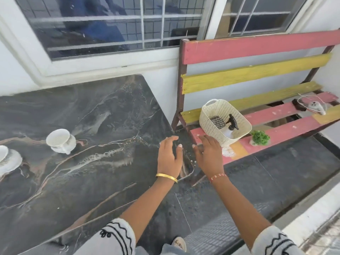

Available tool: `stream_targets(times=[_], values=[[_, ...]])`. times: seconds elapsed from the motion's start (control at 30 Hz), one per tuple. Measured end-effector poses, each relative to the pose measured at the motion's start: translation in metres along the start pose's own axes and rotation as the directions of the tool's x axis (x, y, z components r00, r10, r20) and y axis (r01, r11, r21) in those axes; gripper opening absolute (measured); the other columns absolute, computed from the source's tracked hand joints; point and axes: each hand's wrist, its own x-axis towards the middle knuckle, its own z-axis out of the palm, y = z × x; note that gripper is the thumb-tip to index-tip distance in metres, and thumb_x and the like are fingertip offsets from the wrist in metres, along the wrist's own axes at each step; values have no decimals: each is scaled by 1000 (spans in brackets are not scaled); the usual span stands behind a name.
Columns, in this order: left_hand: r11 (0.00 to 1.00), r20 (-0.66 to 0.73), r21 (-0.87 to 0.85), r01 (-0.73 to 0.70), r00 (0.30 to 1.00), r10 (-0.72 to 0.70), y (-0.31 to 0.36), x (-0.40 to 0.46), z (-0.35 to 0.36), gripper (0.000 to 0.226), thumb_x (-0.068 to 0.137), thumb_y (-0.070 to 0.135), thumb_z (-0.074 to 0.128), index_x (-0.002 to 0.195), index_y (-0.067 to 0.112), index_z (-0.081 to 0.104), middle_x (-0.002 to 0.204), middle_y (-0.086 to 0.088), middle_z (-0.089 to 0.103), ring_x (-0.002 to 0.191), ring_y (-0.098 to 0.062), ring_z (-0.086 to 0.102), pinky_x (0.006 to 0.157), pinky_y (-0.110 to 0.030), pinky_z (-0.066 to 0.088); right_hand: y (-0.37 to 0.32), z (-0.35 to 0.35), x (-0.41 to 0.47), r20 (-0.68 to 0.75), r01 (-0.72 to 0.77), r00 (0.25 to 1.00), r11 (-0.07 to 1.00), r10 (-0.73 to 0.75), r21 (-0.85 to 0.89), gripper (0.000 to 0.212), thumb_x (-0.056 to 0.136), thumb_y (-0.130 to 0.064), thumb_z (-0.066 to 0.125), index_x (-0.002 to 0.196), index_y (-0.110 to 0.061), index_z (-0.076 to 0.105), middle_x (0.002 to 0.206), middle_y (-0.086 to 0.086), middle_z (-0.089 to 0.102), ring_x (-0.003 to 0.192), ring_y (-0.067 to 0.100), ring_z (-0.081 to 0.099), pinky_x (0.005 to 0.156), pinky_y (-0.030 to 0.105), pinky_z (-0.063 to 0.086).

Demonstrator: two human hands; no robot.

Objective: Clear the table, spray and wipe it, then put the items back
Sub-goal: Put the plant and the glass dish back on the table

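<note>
A dark marble table [88, 111] fills the left half of the view. On it a white cup [61, 141] lies tilted, and another cup on a saucer [8, 160] sits at the left edge. My left hand [170, 156] hovers open over the table's right corner. My right hand [208, 155] is open just past that corner, close to a cream basket [211, 120] on the bench. In the basket stand a spray bottle with a black trigger [232, 124] and a checked cloth [218, 122]. Neither hand holds anything.
A pink and yellow slatted bench [276, 116] stands to the right of the table, against the wall. On its seat are a small green plant [259, 138] and a tangled cord with a white device [315, 105]. A window [110, 24] runs behind the table. The floor is dark tile.
</note>
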Motion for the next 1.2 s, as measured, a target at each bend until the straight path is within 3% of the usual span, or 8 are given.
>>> stream_targets(times=[0.1,0.2,0.23,0.47,0.53,0.63,0.8,1.2], values=[[1000,39,-8,9,999,-9,23,5,49,27,90,14,50,116,9,54,115,-5,54,110,-19,52,99,-25,39,46,-23,8,-24,-30,999,1000,30,6,38,87,-17,60,120,1,58,123,19,60,119,36,51,105,45,36],[999,56,37,-24,998,22,43,10,92,27,88,13,52,115,9,56,114,-7,57,106,-13,51,93,3,18,88,-41,18,-45,-59,997,998,59,1,38,87,-17,60,119,2,58,123,20,60,119,36,51,104,46,37],[999,81,23,-27,996,25,50,12,107,27,88,12,52,115,7,56,113,-9,57,104,-14,51,90,3,20,102,-47,22,-43,-78,996,997,78,4,39,87,-19,60,120,2,58,124,19,59,121,36,50,104,47,37],[999,180,-32,10,984,-5,65,43,208,29,86,7,52,114,6,55,115,-13,57,104,-27,56,87,-35,48,196,-64,62,-25,-139,990,990,139,-32,41,88,-20,59,124,0,55,128,17,57,123,34,48,107,43,32],[1000,199,-26,10,980,-5,64,55,243,30,85,6,52,115,5,55,116,-14,57,107,-28,54,93,-34,44,227,-65,82,-16,-148,989,988,147,-47,40,88,-19,58,123,1,56,128,18,58,123,34,48,107,44,33],[999,236,20,32,971,-36,64,82,300,29,86,7,51,115,3,54,116,-14,58,112,-26,51,94,-13,28,278,-67,118,24,-187,982,980,189,-65,41,87,-17,57,125,-1,56,130,17,57,125,33,47,108,43,31],[996,310,39,85,946,-93,69,114,377,31,86,8,51,117,5,53,119,-14,56,116,-24,49,95,-9,25,347,-72,169,155,-230,957,967,245,-108,49,89,-19,56,134,-3,46,143,17,43,136,31,34,115,41,22],[980,325,135,149,927,-186,83,150,493,29,86,9,48,115,6,54,113,-14,56,107,-26,53,95,-36,45,470,-72,236,309,-237,914,963,265,-127,48,90,-19,55,135,-6,44,144,17,42,138,30,31,116,39,20]])
